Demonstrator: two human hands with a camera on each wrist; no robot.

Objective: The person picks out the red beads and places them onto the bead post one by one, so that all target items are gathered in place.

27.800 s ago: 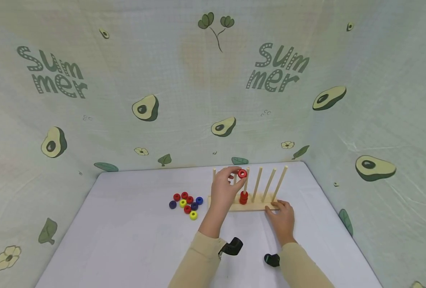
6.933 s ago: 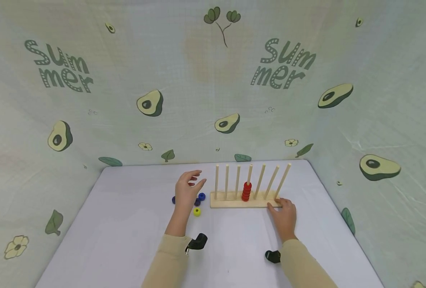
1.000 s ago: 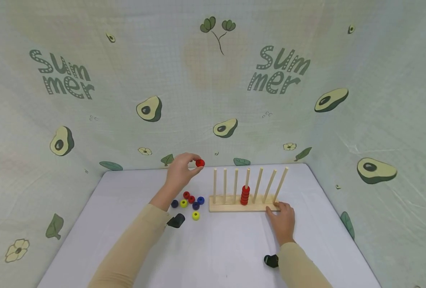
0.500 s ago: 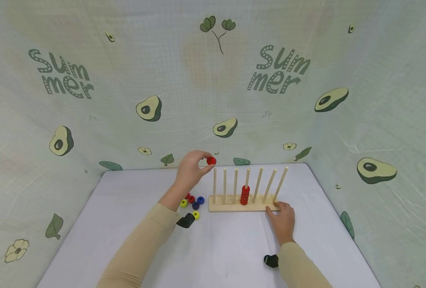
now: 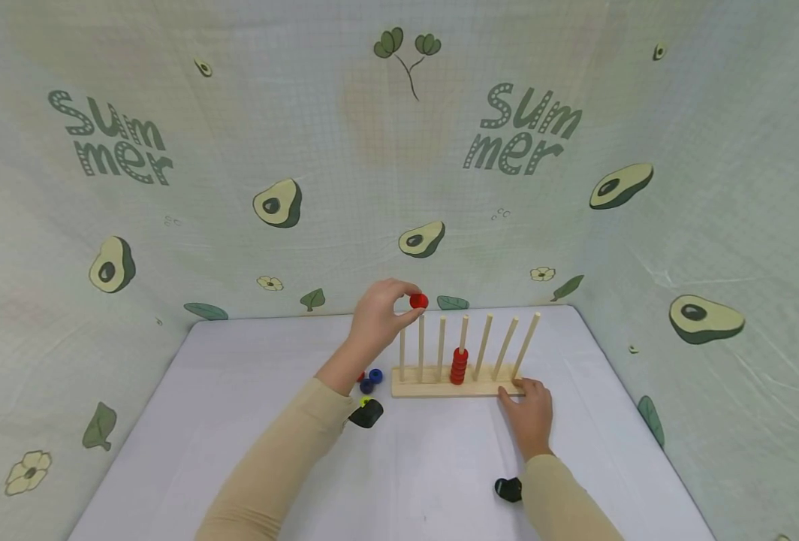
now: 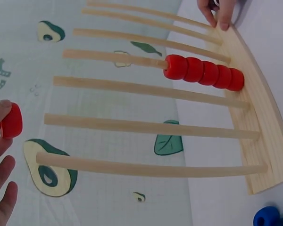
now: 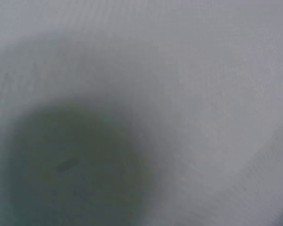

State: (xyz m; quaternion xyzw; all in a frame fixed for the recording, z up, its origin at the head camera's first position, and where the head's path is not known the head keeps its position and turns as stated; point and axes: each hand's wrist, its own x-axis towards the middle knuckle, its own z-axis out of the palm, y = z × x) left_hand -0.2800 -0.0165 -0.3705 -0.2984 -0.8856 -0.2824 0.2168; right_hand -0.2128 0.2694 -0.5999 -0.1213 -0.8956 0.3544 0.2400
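Observation:
My left hand [image 5: 378, 314] pinches a red bead [image 5: 418, 301] between thumb and fingertips, up at the height of the peg tops. In the head view it overlaps the leftmost pegs of a wooden peg stand [image 5: 416, 390]. The left wrist view shows that bead [image 6: 11, 121] apart from the pegs, its other fingers loosely bent. Several red beads [image 6: 203, 71] are stacked at the foot of the middle peg; the other pegs are bare. My right hand [image 5: 531, 412] grips the stand's right end, thumb at the front edge. The right wrist view shows only blurred pale cloth and a dark round patch.
Left of the stand lie a blue bead [image 5: 375, 376], a dark blue bead [image 5: 366, 386] and a yellow bead [image 5: 366, 403]. A red bead [image 5: 361, 377] peeks out beside my left forearm, which hides others. Printed cloth [image 5: 345, 248] stands behind the white table [image 5: 440, 466].
Over the last second my left hand has carried the red bead rightward to the pegs. The stack has grown since the oldest frame. My right hand stays at the stand's end.

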